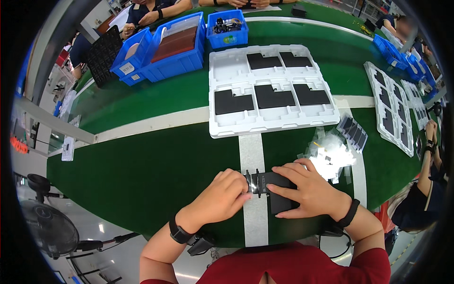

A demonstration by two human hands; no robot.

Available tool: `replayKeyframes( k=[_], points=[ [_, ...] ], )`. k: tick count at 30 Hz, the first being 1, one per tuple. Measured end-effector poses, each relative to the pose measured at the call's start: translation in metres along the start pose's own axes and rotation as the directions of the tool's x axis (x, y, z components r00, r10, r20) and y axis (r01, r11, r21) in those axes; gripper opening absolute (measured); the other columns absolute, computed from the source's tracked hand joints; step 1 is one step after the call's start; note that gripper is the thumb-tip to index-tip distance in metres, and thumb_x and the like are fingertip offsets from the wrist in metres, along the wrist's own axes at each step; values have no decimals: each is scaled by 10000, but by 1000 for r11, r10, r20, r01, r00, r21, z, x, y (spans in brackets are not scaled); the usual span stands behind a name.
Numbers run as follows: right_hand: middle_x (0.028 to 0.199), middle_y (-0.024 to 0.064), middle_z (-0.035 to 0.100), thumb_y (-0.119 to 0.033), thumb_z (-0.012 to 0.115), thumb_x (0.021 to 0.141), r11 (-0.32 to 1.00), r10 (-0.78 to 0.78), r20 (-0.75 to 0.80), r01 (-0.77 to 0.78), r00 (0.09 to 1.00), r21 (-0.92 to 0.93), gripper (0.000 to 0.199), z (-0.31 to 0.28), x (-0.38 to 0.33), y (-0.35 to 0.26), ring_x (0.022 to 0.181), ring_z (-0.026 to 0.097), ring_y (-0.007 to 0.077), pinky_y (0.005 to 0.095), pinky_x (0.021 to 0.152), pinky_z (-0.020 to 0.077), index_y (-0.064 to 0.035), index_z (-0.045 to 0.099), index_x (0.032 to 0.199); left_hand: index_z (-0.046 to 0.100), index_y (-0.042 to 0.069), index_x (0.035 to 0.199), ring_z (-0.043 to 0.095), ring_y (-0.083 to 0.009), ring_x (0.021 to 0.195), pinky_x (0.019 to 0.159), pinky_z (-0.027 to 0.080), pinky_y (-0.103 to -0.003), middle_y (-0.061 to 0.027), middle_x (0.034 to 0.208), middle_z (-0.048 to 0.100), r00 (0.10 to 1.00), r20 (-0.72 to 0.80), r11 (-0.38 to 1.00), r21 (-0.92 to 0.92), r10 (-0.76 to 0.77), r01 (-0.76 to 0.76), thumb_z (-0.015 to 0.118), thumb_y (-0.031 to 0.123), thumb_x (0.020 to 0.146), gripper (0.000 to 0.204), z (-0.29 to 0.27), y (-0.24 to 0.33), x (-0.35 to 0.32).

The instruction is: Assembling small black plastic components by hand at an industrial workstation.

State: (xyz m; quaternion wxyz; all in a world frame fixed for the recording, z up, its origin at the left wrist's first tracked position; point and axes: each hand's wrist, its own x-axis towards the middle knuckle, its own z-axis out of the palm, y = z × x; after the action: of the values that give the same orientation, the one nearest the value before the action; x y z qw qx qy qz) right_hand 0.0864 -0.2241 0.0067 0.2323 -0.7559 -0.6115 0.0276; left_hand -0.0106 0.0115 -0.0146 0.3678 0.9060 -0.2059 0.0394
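The worker's right hand [309, 191] lies flat, fingers spread, pressing down on a flat black L-shaped part [276, 191] at the near edge of the green belt [142, 165]. The left hand [224, 194] sits just beside it, fingers curled narrow and pinched at the part's left end, where small prongs stick out and a bright glint shows; what exactly is pinched there cannot be made out. The part lies partly over a white stripe [250, 151] running away from the hands. Just beyond the right hand is a loose heap of clear film scraps [331, 151], and past that a small stack of dark ridged pieces [352, 131]. Straight ahead of both hands, well apart, sits a white moulded tray [269, 123] carrying five similar black parts in its pockets. Further trays [392, 104] lie off to the right. Beyond the tray, to the left, stand blue bins [175, 52], with other people seated at the far side and another person at the right edge.
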Motion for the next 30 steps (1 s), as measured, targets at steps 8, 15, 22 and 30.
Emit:
replayKeyframes(
  k=[8,15,22,30],
  points=[
    [1178,164,495,-410,710,659,999,-15,-24,16,1000,38,530,-5,-1,0,1046,479,297,443,911,324,-95,619,1075,518,51,844,484,-236,785,691,390,-317,-67,828,500,986,72,939,302,149,-164,672,121,743,197,0,8,4],
    [1182,156,491,-378,723,650,998,-62,-26,61,998,-14,553,-13,-4,-1,1046,477,303,433,903,326,-97,605,1111,493,21,785,514,-306,710,657,431,-387,-124,759,510,929,-274,960,-195,-250,200,531,47,819,56,2,5,0],
    [1287,287,404,-644,404,812,-269,206,-77,132,976,954,805,-24,-8,0,1163,433,404,420,934,363,-25,351,1323,581,56,889,581,-214,795,737,426,-314,-66,833,612,957,-289,999,-33,28,-39,691,216,751,238,-28,35,15],
    [1267,259,415,-745,258,768,-502,-34,-132,97,991,860,945,-52,38,-32,1091,456,334,387,902,369,8,321,1335,605,-36,919,551,-114,825,773,440,-274,-50,888,620,910,-386,745,-649,-148,-154,513,128,908,188,-85,112,57]
  ],
)
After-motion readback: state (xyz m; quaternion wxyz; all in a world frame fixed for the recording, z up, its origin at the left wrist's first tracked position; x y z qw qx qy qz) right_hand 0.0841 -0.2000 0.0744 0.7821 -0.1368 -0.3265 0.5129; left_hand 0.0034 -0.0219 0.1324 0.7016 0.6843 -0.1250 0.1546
